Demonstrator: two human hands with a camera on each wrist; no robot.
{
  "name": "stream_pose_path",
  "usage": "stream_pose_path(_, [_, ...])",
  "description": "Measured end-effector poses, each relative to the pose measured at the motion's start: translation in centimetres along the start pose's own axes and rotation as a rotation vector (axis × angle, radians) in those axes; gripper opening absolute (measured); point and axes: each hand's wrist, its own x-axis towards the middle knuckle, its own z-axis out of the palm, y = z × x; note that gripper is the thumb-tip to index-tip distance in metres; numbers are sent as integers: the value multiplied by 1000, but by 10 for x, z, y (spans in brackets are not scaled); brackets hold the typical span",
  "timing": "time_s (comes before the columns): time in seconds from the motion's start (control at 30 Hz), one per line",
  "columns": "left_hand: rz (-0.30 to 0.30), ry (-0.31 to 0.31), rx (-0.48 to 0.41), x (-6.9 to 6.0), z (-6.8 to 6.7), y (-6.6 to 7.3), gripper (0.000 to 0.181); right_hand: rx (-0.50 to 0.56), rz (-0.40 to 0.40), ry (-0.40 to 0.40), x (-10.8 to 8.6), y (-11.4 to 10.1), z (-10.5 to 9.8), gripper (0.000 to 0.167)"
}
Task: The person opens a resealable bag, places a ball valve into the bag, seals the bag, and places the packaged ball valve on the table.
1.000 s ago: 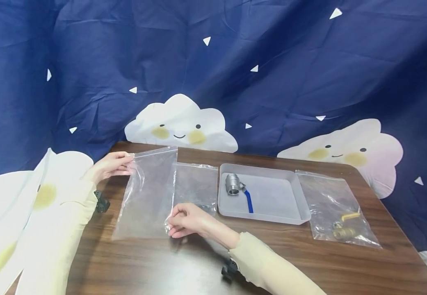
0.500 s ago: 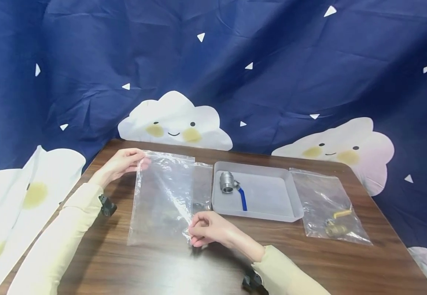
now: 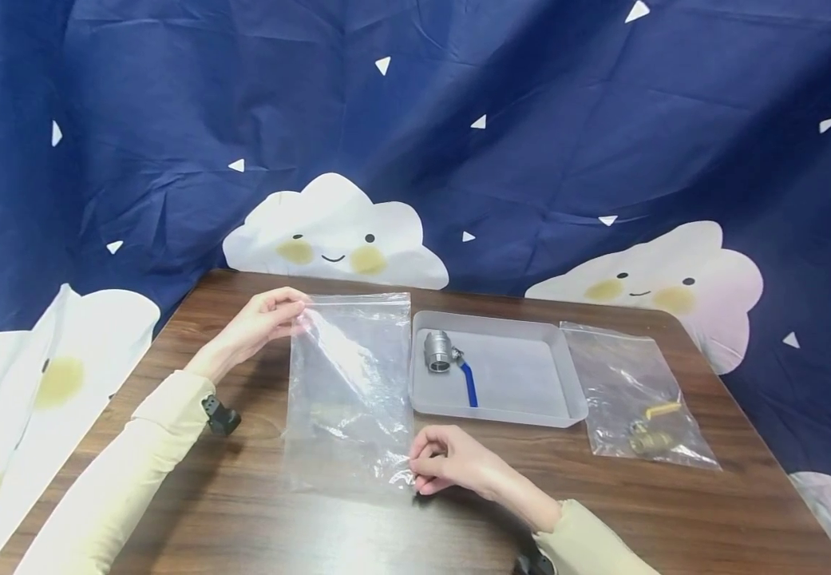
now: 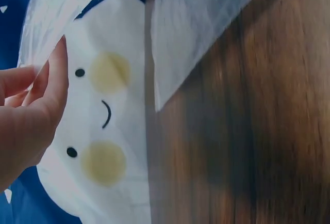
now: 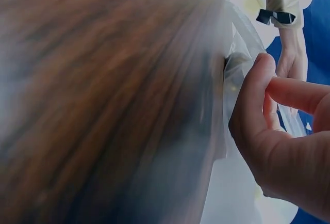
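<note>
A clear zip-lock bag (image 3: 346, 375) is spread between my two hands over the left part of the table. My left hand (image 3: 271, 315) pinches its top left corner, by the zip strip; in the left wrist view, the left hand (image 4: 36, 105) has thumb and fingers on the thin film. My right hand (image 3: 451, 463) pinches the bag's lower right corner, and in the right wrist view the right hand (image 5: 278, 126) has thumb and fingertip together at the film. Something faintly yellowish shows through the bag; I cannot tell what it is.
A shallow translucent tray (image 3: 523, 411) stands right of the bag. In it lies a steel ball valve (image 3: 438, 351) with a blue lever. Farther right, another zip-lock bag (image 3: 602, 359) contains a brass ball valve (image 3: 650, 441) with a yellow lever. A blue curtain hangs behind the table (image 3: 243, 519).
Both hands have carried the zip-lock bag to the right, up to the tray's left side. It now covers the spot where another flat bag showed. The head view has shifted slightly.
</note>
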Motion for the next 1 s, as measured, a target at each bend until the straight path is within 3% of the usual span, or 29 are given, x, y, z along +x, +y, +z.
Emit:
stream_pose_path(0.23, [47, -19, -7, 2, 20, 1, 15, -39, -29, 43, -14, 6, -9, 14])
stream_pose_path(0.37, [58, -27, -8, 2, 31, 0, 15, -115, -53, 92, -23, 10, -15, 13])
stream_pose_path(0.67, [175, -40, -162, -3, 62, 11, 17, -339, -160, 175, -35, 20, -25, 6])
stream_pose_path(0.87, [216, 17, -160, -12, 83, 24, 16, -372, -192, 195, -40, 25, -32, 7])
stream_pose_path(1.0, [245, 76, -77, -18, 96, 31, 13, -390, -209, 193, -44, 25, -35, 8])
